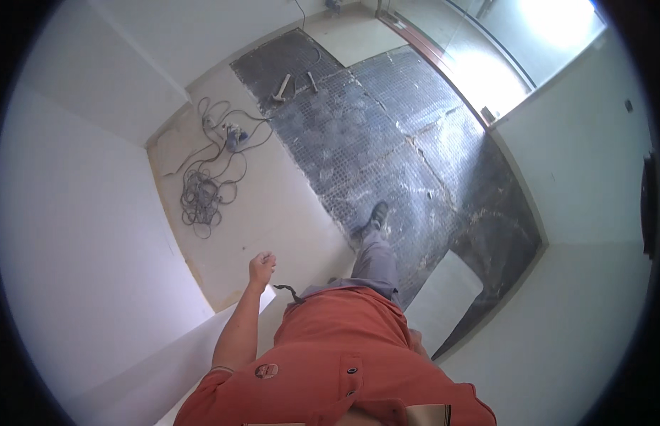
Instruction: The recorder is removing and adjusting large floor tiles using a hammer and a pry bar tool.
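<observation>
My left hand (pixel 262 268) hangs out to the left of my body over the pale floor, its fingers curled in, with nothing visible in them. Of my right hand (pixel 416 342) only a sliver shows beside my red shirt; its fingers are hidden. Near it is a pale, flat rectangular panel (pixel 447 295) against the dark grid-patterned floor (pixel 344 135); whether the hand touches it I cannot tell. One of my shoes (pixel 378 213) stands on the dark floor.
Tangled cables (pixel 201 202) and a small blue-grey power tool (pixel 234 136) lie on the pale floor (pixel 273 192). Further off are a hammer (pixel 282 88) and another slim tool (pixel 312 82). A glazed doorway with a reddish sill (pixel 433 57) opens at the far right.
</observation>
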The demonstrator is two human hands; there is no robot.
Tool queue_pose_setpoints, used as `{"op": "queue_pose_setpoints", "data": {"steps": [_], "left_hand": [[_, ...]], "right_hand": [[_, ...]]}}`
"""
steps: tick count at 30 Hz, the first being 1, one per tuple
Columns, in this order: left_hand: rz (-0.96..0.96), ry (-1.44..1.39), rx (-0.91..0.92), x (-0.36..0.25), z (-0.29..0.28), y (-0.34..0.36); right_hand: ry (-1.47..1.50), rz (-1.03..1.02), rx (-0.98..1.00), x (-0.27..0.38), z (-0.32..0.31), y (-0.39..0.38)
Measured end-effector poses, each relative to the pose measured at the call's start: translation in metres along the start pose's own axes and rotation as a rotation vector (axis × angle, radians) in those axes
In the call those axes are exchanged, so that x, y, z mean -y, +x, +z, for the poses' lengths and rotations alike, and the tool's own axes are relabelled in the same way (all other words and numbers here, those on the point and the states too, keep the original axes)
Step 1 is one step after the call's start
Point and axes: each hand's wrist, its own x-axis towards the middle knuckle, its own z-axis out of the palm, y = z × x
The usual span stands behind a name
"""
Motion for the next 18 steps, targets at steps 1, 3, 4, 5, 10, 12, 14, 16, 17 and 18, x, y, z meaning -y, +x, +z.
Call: {"op": "queue_pose_setpoints", "data": {"steps": [1,3,4,5,10,12,14,16,17,18], "left_hand": [[-0.058,-0.036,-0.035,-0.002,0.011,0.025],[-0.145,-0.047,-0.086,0.004,0.032,0.073],[-0.165,-0.057,-0.153,0.035,0.007,0.094],[-0.08,0.309,-0.123,0.068,-0.009,0.098],[-0.435,-0.144,0.023,-0.086,0.122,0.187],[-0.351,-0.191,-0.231,-0.118,0.086,0.186],[-0.382,-0.191,-0.24,-0.155,0.077,0.232],[-0.482,-0.087,-0.241,-0.176,0.067,0.293],[-0.487,-0.107,-0.228,-0.182,0.061,0.335],[-0.499,-0.104,-0.216,-0.191,0.057,0.378]], "right_hand": [[0.01,0.014,-0.035,0.028,0.011,0.016],[0.021,0.041,-0.107,0.091,0.03,0.05],[-0.009,0.062,-0.088,0.128,0.05,0.062],[0.075,0.058,-0.009,0.181,0.084,0.097],[-0.582,-0.795,-0.057,0.474,0.128,0.264],[-0.095,-0.506,0.253,0.576,0.309,0.197],[-0.125,-0.565,0.274,0.67,0.416,0.147],[-0.206,-0.618,0.362,0.732,0.501,0.142],[-0.215,-0.614,0.349,0.756,0.545,0.146],[-0.291,-0.622,0.375,0.772,0.591,0.154]]}}
